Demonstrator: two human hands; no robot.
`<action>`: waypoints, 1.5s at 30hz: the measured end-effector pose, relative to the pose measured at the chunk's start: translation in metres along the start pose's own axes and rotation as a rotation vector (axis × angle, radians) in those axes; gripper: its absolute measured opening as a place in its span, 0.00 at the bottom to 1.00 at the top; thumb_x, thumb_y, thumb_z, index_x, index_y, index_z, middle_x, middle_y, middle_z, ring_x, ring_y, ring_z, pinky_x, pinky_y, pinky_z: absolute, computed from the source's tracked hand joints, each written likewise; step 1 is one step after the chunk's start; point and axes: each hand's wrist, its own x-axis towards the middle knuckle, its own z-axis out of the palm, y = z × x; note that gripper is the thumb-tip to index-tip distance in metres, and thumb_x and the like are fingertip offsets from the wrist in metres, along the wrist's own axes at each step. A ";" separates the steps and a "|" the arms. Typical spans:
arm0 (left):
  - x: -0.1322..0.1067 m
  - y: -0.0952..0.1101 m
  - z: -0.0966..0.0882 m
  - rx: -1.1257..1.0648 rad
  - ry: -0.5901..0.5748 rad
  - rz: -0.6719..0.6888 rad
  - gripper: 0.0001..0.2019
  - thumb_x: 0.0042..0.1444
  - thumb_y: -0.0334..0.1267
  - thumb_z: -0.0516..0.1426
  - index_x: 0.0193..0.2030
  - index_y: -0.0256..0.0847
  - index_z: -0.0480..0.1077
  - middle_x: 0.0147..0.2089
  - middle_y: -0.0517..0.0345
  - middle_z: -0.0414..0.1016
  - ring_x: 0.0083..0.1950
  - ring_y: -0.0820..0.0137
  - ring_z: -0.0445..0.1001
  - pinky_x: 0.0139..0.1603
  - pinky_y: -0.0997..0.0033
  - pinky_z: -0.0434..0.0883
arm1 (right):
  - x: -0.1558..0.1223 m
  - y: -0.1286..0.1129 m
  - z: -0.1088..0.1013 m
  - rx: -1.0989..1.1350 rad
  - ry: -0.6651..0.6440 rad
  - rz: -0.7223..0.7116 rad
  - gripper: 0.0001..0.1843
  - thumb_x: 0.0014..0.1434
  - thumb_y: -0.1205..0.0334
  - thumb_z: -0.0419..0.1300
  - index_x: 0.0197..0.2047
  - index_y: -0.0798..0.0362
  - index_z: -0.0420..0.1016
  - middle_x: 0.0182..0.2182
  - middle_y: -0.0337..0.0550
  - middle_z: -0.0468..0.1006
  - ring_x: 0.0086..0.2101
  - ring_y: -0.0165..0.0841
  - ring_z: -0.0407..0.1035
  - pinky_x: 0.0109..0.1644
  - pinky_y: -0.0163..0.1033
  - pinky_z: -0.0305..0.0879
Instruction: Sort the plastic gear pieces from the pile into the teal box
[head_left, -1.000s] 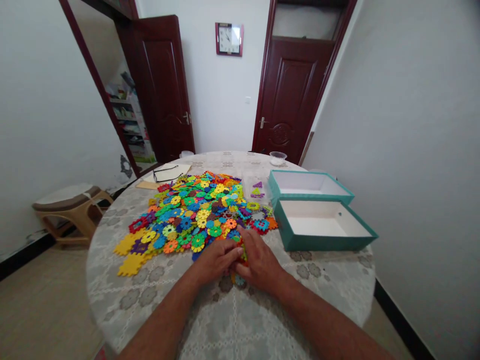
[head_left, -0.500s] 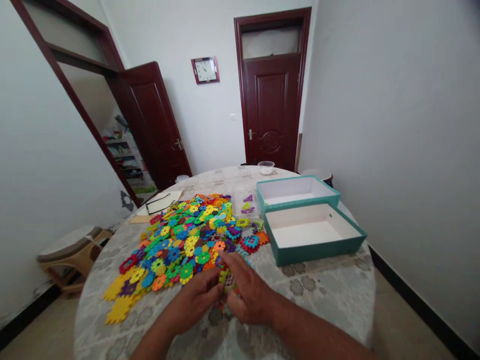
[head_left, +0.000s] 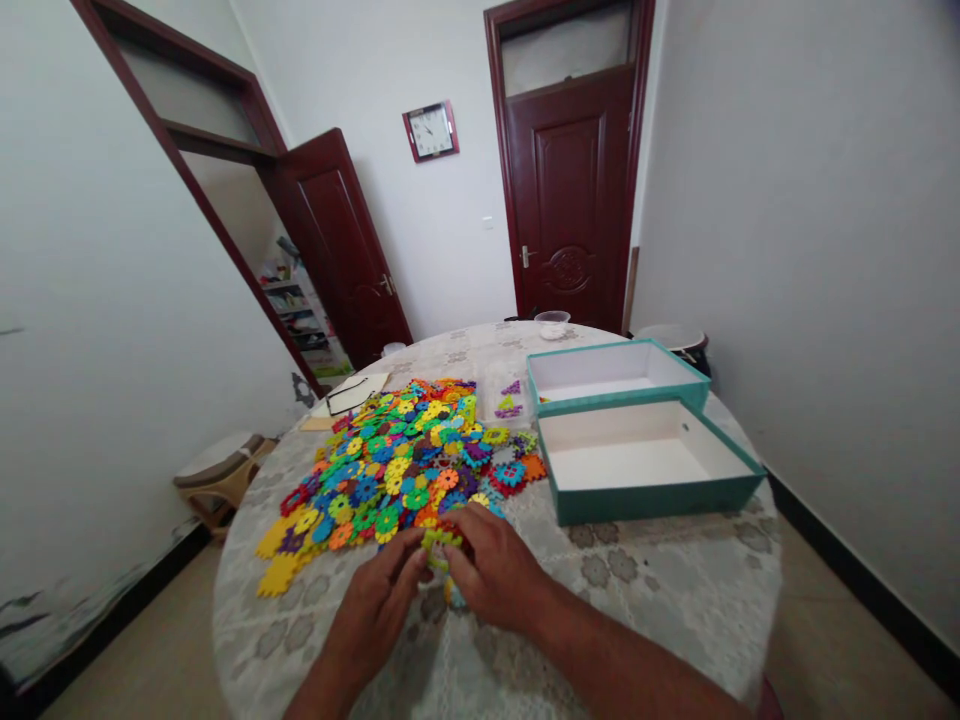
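A round, cloth-covered bench (head_left: 660, 575) spreads before us. Our left grip (head_left: 379, 590) pinches the left side of a yellow-green notched plastic piece (head_left: 439, 545), while our right grip (head_left: 499, 565) closes on its right side, so we have it between us, at the near edge of a multicoloured heap of plastic discs (head_left: 397, 455). Right of the heap, we see an open dark-teal box (head_left: 652, 505), then a paler one behind it (head_left: 592, 378).

lime piece (head_left: 433, 541) at lower center partly hidden by left hand (head_left: 381, 592) and right hand (head_left: 496, 562), forearms (head_left: 607, 640) cut off at bottom edge, rear box (head_left: 592, 371) at right partly behind front box (head_left: 660, 503), shelf items (head_left: 286, 298) at left too small to tell
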 end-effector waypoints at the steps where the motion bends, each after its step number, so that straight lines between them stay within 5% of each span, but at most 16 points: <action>1: -0.006 -0.005 0.000 0.076 0.084 0.013 0.17 0.69 0.52 0.53 0.52 0.45 0.75 0.42 0.53 0.83 0.40 0.63 0.80 0.45 0.66 0.77 | 0.000 0.000 -0.002 -0.002 0.018 0.000 0.14 0.66 0.67 0.58 0.54 0.50 0.74 0.43 0.45 0.78 0.43 0.37 0.72 0.48 0.40 0.68; 4: -0.027 -0.022 0.003 0.251 0.229 0.051 0.14 0.69 0.48 0.53 0.47 0.44 0.76 0.42 0.52 0.83 0.41 0.63 0.80 0.47 0.66 0.76 | 0.001 0.002 -0.007 -0.019 0.064 0.006 0.13 0.68 0.66 0.57 0.54 0.51 0.74 0.44 0.47 0.78 0.44 0.38 0.72 0.49 0.42 0.69; 10: -0.049 -0.037 0.018 0.326 0.224 0.085 0.13 0.72 0.42 0.50 0.42 0.42 0.74 0.39 0.52 0.80 0.41 0.66 0.79 0.46 0.69 0.72 | -0.003 0.010 -0.004 -0.039 0.022 -0.021 0.11 0.68 0.65 0.57 0.52 0.51 0.75 0.41 0.46 0.78 0.41 0.38 0.73 0.45 0.41 0.69; 24: -0.046 -0.036 0.023 0.415 0.049 0.087 0.16 0.72 0.42 0.47 0.40 0.42 0.74 0.35 0.51 0.78 0.38 0.65 0.75 0.43 0.67 0.68 | -0.010 0.022 0.007 -0.059 -0.027 -0.016 0.12 0.70 0.60 0.56 0.53 0.51 0.76 0.44 0.48 0.79 0.44 0.40 0.75 0.49 0.44 0.71; 45: -0.039 -0.049 0.021 0.330 0.113 0.146 0.12 0.69 0.42 0.52 0.39 0.45 0.74 0.35 0.55 0.80 0.36 0.66 0.78 0.39 0.71 0.71 | -0.007 0.016 0.018 -0.040 -0.066 0.006 0.14 0.64 0.69 0.60 0.52 0.50 0.77 0.41 0.44 0.80 0.41 0.36 0.74 0.47 0.40 0.71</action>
